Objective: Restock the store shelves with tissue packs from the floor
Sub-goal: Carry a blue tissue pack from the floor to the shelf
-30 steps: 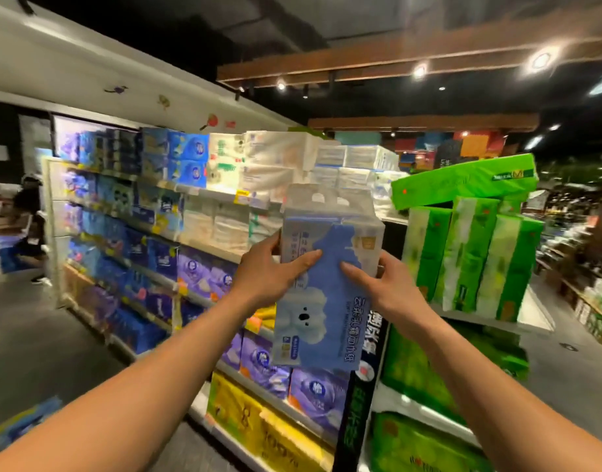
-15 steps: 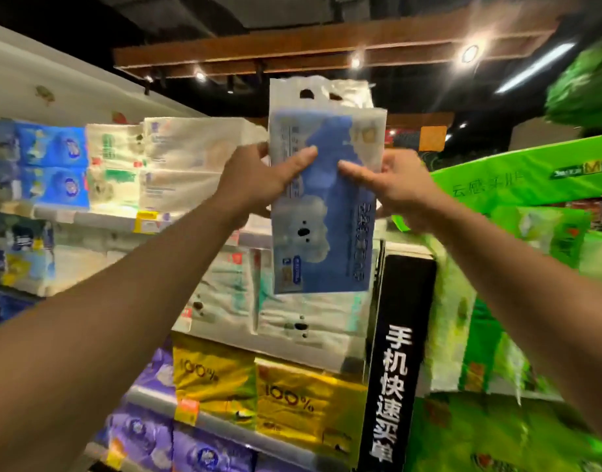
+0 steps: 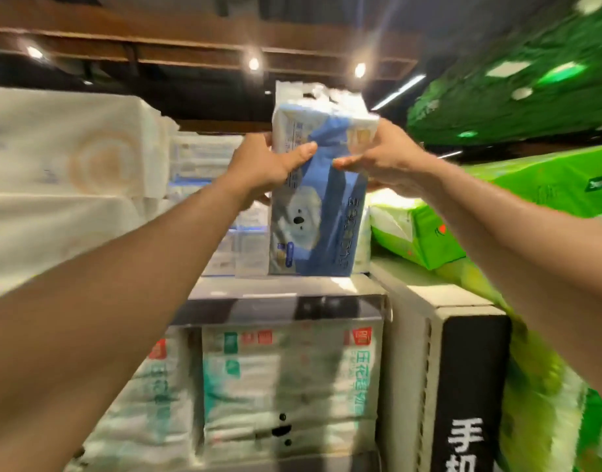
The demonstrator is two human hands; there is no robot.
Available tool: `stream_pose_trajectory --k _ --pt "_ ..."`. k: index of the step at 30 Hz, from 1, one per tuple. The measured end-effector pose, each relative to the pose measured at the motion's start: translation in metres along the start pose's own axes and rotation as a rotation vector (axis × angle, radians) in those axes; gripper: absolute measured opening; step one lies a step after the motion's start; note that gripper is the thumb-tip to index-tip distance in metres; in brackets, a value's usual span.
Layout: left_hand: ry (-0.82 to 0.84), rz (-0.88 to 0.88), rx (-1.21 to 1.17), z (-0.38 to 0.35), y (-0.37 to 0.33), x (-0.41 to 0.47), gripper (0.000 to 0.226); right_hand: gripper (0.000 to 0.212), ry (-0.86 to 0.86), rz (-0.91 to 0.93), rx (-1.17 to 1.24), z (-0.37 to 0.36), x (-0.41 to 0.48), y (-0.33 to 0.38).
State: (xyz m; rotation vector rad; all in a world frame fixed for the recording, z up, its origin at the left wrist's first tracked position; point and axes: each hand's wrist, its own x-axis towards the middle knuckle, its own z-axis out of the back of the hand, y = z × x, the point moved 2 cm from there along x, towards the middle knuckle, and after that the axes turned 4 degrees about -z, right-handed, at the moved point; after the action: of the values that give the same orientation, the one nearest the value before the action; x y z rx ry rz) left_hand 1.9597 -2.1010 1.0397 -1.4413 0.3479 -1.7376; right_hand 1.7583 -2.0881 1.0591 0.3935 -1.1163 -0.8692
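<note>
A blue and white tissue pack (image 3: 321,212) with a koala picture stands upright, its bottom edge at the front of the top shelf (image 3: 286,289). My left hand (image 3: 269,165) grips its upper left side, thumb across the front. My right hand (image 3: 383,158) grips its upper right side. The pack's white carry handle sticks up above both hands. Behind it on the shelf stand similar pale packs (image 3: 238,247), partly hidden by the pack and my left hand.
Large white tissue bundles (image 3: 71,185) fill the top shelf at left. Green packs (image 3: 497,206) lie on the neighbouring unit at right. Below the shelf sit white and teal packs (image 3: 286,383). A black sign panel (image 3: 473,396) marks the shelf end.
Both hands have raised the pack from chest height to the top shelf, and its bottom now meets the shelf edge. The view has tilted upward and moved closer.
</note>
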Motion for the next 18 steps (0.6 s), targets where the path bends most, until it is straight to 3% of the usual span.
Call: stream_pose_trajectory --k 4,6,13,18 --pt "0.004 0.012 -0.071 -0.029 0.047 0.028 0.043 0.031 -0.018 -0.009 -0.088 -0.004 0.014 -0.028" --pt "0.011 -0.010 -0.076 -0.042 0.059 0.034 0.046 0.023 -0.063 -0.041 -0.179 -0.002 0.022 -0.039" --pt "0.015 -0.091 -0.020 -0.058 0.064 0.037 0.046 0.023 -0.142 -0.121 -0.431 0.013 0.037 -0.046" --pt "0.046 -0.100 0.015 -0.065 0.060 0.026 0.064 0.051 -0.272 -0.284 -0.621 0.015 0.031 -0.039"
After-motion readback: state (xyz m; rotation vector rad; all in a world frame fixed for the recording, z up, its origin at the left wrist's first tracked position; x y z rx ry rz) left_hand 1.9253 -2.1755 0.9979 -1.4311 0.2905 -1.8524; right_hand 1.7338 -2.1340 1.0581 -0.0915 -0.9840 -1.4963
